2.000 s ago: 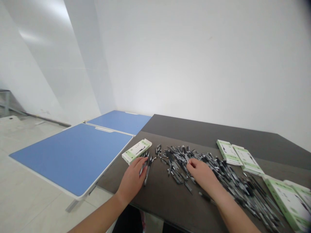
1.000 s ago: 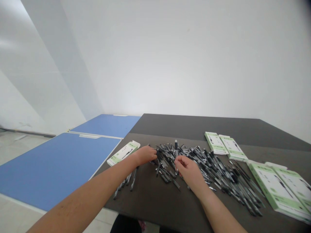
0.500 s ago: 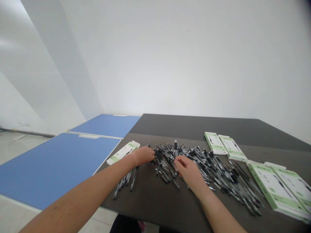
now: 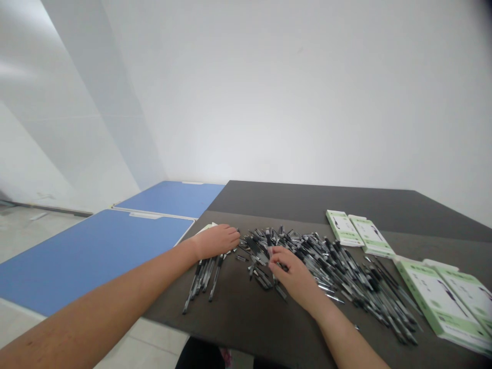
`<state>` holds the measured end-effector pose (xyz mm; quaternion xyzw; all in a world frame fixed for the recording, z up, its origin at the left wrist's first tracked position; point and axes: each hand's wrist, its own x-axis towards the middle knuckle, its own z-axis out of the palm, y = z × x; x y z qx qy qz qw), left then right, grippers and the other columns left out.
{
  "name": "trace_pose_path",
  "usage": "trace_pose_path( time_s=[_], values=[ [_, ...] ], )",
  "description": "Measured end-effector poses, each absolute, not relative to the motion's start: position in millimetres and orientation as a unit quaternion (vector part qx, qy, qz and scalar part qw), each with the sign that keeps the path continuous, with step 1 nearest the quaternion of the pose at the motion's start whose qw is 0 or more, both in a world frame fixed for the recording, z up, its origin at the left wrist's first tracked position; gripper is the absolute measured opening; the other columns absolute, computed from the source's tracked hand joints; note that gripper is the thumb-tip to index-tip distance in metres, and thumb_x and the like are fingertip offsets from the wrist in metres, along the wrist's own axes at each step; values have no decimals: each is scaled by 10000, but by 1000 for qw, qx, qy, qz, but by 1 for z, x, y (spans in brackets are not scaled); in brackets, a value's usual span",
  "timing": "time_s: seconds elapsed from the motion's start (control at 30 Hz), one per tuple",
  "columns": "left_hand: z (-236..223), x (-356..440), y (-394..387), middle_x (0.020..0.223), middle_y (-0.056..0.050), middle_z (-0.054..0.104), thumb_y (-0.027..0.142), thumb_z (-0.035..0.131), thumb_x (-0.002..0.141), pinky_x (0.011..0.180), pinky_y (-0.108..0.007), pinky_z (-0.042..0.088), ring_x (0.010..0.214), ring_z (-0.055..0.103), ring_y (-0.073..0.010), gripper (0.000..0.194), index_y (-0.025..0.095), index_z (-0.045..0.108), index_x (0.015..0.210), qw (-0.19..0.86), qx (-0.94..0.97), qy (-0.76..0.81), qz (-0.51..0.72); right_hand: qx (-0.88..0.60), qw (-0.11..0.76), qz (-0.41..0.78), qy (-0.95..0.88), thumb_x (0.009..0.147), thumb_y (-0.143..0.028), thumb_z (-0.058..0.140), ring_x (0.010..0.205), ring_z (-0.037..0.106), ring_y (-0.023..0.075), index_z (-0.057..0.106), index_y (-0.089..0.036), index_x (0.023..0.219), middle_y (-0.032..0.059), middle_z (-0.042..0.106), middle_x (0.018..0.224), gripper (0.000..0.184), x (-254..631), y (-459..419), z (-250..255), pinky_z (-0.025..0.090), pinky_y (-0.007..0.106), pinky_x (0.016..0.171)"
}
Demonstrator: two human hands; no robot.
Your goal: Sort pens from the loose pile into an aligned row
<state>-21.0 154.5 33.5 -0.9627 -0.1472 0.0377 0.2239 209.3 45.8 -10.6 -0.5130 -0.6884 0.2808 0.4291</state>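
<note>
R hand (image 4: 290, 274) is at the near-left edge of the loose pen pile (image 4: 326, 266), fingers curled in, pinching what looks like one black pen (image 4: 271, 261) btw thumb & fingertips; can't tell if there's a 2nd in there. L hand (image 4: 215, 242) lies palm-down, fingers together, nothing visible in it, just left of the pile, tips near its edge but not clearly touching.

Just left of the pile & right under L hand, a small bunch of black pens (image 4: 203, 279) lies roughly side by side, tips angled toward the person. The pile itself is lots of black-and-silver pens, crossed every which way, spreading right & thinning out at its far-right end.

Behind the pile, toward its right end, sit 2 green-and-white pen boxes (image 4: 342, 228) (image 4: 371, 237), side by side. Right of the pile, 2 more (image 4: 440, 302) (image 4: 467, 294) lie flat, near the surface's right side. Left of the pile, a box edge (image 4: 205, 227) shows behind L hand, mostly hidden.

All this is on a dark brown surface (image 4: 261, 318). Left of the pile, past its edge, are 2 blue tables (image 4: 88, 256) (image 4: 172, 199) w/ white rims, over a pale floor (image 4: 23, 236); white wall (image 4: 269, 102) behind.
</note>
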Motion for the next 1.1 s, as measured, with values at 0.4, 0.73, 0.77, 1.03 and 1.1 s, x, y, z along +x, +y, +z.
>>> trace_pose_path(
  time_s=[0.4, 0.73, 0.77, 1.03, 1.1],
  values=[
    [44, 4, 120, 937, -82, 626, 166, 434, 877, 764, -309, 395, 885, 549, -189, 179, 173, 587, 969, 163, -965, -190, -78, -480, 399, 521, -582, 758, -357, 548, 573, 563, 135, 672, -165, 753, -14, 616, 584, 229, 196, 38, -9, 426, 233, 590],
    [20, 22, 67, 856, -28, 681, 382, 472, 835, 708, -276, 472, 780, 606, -173, 274, 189, 647, 921, -421, -711, -438, -355, -373, 458, 578, -563, 761, -399, 584, 607, 552, 134, 675, -153, 797, 23, 640, 674, 264, 197, 31, -7, 431, 269, 663],
    [20, 24, 65, 831, -25, 676, 393, 488, 823, 705, -271, 468, 778, 601, -173, 273, 184, 654, 884, -446, -698, -433, -356, -367, 451, 579, -572, 763, -404, 583, 612, 555, 134, 670, -160, 784, 22, 645, 693, 261, 197, 30, -7, 435, 273, 669],
    [31, -1, 86, 702, 8, 617, 427, 630, 716, 650, -214, 437, 645, 548, -107, 276, 159, 651, 777, -490, -488, -463, -554, -438, 418, 480, -635, 792, -321, 522, 762, 601, 155, 644, -196, 737, 30, 670, 891, 183, 196, 31, -6, 430, 261, 701],
    [37, -10, 92, 717, 7, 616, 407, 659, 694, 666, -211, 443, 641, 547, -92, 276, 151, 651, 798, -507, -435, -442, -599, -480, 367, 419, -678, 790, -277, 496, 627, 573, 142, 637, -199, 722, 1, 642, 676, 175, 194, 31, -8, 401, 240, 602]
  ],
)
